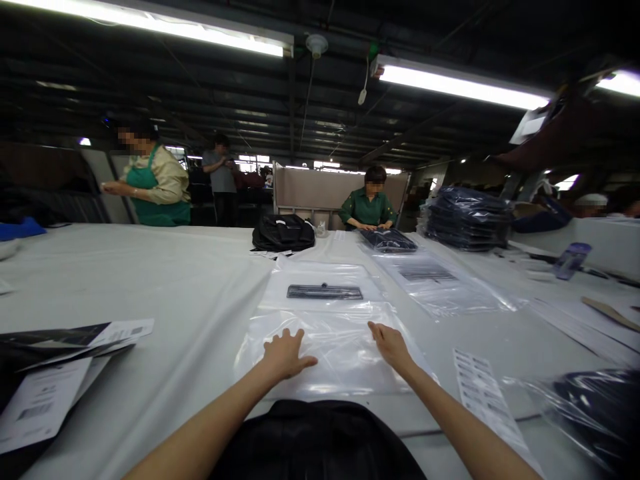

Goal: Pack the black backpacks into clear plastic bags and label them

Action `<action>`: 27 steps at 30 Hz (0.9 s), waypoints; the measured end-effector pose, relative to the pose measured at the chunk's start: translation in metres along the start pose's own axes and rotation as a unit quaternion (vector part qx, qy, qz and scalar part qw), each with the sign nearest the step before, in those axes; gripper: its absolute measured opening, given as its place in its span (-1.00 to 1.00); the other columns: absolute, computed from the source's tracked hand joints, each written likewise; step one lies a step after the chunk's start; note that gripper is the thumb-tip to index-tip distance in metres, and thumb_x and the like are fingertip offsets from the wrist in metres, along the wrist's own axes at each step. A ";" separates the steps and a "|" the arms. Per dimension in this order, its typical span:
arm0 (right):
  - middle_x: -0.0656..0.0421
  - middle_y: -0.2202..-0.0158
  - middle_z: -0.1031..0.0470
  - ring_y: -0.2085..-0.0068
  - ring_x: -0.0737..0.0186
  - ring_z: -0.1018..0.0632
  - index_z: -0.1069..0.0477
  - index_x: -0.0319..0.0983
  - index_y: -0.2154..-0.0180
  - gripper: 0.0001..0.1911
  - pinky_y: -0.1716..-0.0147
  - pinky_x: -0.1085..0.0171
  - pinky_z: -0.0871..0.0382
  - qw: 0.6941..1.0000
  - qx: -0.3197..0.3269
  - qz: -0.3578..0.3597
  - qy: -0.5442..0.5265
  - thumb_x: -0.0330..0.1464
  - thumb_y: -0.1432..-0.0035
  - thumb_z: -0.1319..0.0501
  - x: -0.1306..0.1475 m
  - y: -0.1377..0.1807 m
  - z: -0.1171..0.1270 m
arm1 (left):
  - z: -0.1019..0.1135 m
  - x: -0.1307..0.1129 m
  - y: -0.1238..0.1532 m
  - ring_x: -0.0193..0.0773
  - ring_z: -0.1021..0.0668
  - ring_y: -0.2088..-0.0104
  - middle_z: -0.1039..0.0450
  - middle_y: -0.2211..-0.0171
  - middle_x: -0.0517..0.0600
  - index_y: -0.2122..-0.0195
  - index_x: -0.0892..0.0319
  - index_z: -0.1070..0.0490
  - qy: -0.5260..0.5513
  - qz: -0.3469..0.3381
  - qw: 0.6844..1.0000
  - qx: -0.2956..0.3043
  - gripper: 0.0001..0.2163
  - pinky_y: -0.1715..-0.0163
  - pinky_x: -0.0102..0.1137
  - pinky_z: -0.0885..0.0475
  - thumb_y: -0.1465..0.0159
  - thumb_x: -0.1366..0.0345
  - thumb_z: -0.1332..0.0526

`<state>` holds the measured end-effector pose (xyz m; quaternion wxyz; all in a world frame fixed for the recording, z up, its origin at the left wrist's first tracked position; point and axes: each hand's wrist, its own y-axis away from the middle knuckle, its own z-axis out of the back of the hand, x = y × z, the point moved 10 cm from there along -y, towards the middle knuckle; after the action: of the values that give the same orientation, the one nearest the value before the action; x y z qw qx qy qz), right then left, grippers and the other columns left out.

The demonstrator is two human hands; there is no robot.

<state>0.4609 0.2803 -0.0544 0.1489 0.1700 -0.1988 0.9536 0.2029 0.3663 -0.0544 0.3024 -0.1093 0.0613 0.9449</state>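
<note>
Lower centre of frame: left hand, right hand flat on clear polybag, fingers spread. Risk: slick film slides, wrinkles on white table under uneven pressure.

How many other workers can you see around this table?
3: one in a green apron at left, one in grey standing behind, one in green opposite. Others may be hidden far right.

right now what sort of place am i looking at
Most likely a garment factory's packing floor: the left hand and right hand lie flat on a clear plastic bag on a long white table, bagged dark garments are stacked beyond, and a co-worker in green works opposite.
</note>
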 end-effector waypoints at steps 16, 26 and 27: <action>0.02 0.30 -0.41 0.23 0.07 -0.41 -0.40 -0.26 0.29 -0.78 0.25 0.18 -0.20 0.964 -0.004 0.152 0.219 -0.46 -0.23 0.01 0.013 0.034 0.022 | 0.042 0.030 0.005 -0.18 -0.43 0.31 -0.38 0.37 -0.03 0.37 0.14 -0.31 -0.087 -0.075 0.986 -0.121 -0.83 0.42 -0.42 -0.18 -0.25 0.16 -0.15; 0.03 0.46 -0.53 0.42 0.05 -0.55 -0.47 -0.24 0.46 -0.84 0.46 0.21 -0.32 0.965 0.031 0.060 0.255 -0.52 -0.05 -0.14 -0.028 0.053 0.010 | 0.070 0.074 0.029 -0.03 -0.32 0.16 -0.31 0.21 0.15 0.24 0.21 -0.32 -0.116 0.023 0.971 -0.209 -0.77 0.11 -0.17 -0.15 -0.35 0.33 0.11; 0.04 0.52 -0.53 0.48 0.05 -0.55 -0.45 -0.22 0.54 -0.84 0.51 0.22 -0.33 0.972 0.039 0.031 0.230 -0.49 -0.02 -0.17 -0.039 0.051 0.007 | 0.070 0.078 0.032 -0.02 -0.32 0.16 -0.30 0.21 0.15 0.24 0.22 -0.32 -0.112 0.040 0.969 -0.215 -0.78 0.12 -0.17 -0.17 -0.34 0.31 0.09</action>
<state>0.4797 0.2237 -0.0799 0.1547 -0.0546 -0.1269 0.9783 0.1102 0.3969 -0.0039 0.2387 -0.0623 -0.1735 0.9534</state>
